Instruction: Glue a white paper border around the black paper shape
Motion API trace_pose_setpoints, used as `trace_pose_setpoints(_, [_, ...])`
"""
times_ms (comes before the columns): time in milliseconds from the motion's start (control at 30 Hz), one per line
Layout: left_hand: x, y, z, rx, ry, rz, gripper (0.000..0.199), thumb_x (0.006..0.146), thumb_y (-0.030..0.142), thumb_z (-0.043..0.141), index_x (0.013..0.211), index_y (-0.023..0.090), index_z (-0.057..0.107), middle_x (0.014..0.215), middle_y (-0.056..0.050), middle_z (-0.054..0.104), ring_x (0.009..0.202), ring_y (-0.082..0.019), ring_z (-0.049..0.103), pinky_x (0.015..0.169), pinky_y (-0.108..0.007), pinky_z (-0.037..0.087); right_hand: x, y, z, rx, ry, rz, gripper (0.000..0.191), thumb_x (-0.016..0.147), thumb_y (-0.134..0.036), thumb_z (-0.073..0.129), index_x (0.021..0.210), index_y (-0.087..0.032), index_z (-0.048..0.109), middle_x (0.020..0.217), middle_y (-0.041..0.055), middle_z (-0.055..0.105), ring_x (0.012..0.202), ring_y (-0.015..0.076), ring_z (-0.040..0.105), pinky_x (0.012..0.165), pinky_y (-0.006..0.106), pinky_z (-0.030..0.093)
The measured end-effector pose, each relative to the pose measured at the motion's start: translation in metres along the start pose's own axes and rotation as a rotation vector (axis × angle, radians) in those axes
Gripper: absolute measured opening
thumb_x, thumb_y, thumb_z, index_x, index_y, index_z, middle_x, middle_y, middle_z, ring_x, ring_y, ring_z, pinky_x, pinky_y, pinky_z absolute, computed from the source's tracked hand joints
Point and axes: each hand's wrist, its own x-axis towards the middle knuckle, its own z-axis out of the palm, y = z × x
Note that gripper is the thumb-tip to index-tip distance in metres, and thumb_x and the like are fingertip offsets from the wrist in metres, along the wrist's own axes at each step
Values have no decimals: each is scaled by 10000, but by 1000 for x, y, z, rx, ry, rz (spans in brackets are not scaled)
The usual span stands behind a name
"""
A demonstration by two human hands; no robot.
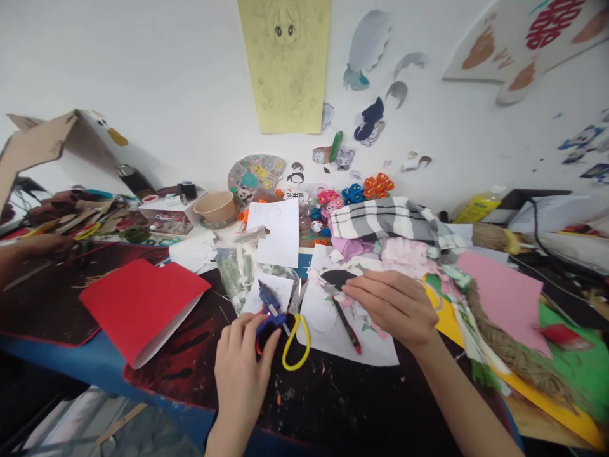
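Nearby, the left hand (242, 362) is wrapped round a blue glue gun (276, 317) beside scissors (295, 306), which a careless swing could knock. Rightward, the right hand (394, 304) pinches a dark piece (335, 278) above littered paper (320, 317), whose scraps (379, 332) might stick to glue. Farther left, a clear bag (227, 257) holds greenish material (238, 273); a tan tub (216, 209) hides its contents.

A yellow drawing (290, 79) hangs on the wall (157, 63) behind orange flowers (379, 185) and checked cloth (387, 220).
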Motion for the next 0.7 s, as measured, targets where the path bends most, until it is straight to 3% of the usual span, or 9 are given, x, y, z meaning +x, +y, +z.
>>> trace_pose_setpoints(67, [-25,-8,11,194,-98,5,423,886,395,672,1217,144,593,1149,-146,642,984,-326,568,770,-425,450,-3,-9,2,-18,-2,-8,219,883,-19,597,1028,-110,734,934,65,783,916,189,702,743,316,589])
trace_pose_setpoints(200, [-44,-8,23,326,-207,31,379,916,392,630,1206,149,611,1109,-138,673,978,-333,587,781,-433,434,-10,-22,11,-70,31,56,247,850,-32,660,1051,-153,738,925,40,784,879,177,712,743,305,590])
trace_pose_setpoints(433, [-23,-14,27,416,-166,-81,379,978,355,509,1250,101,580,1123,-182,649,991,-358,558,782,-455,421,-21,-28,19,-100,50,61,307,797,-29,729,1081,-147,734,930,43,786,867,180,718,742,308,593])
trace_pose_setpoints(567, [-16,-25,42,317,-203,-78,332,980,285,492,1239,100,586,926,-136,650,863,-323,573,714,-419,429,-23,-30,22,-99,61,114,306,795,-42,738,1075,-166,738,917,35,785,848,180,722,743,311,593])
trace_pose_setpoints(700, [-22,-31,50,256,-157,-86,329,992,232,454,1276,94,546,941,-128,634,848,-280,564,756,-404,443,-28,-29,28,-110,73,167,298,777,-30,744,1032,-183,745,876,27,782,813,180,721,743,311,600])
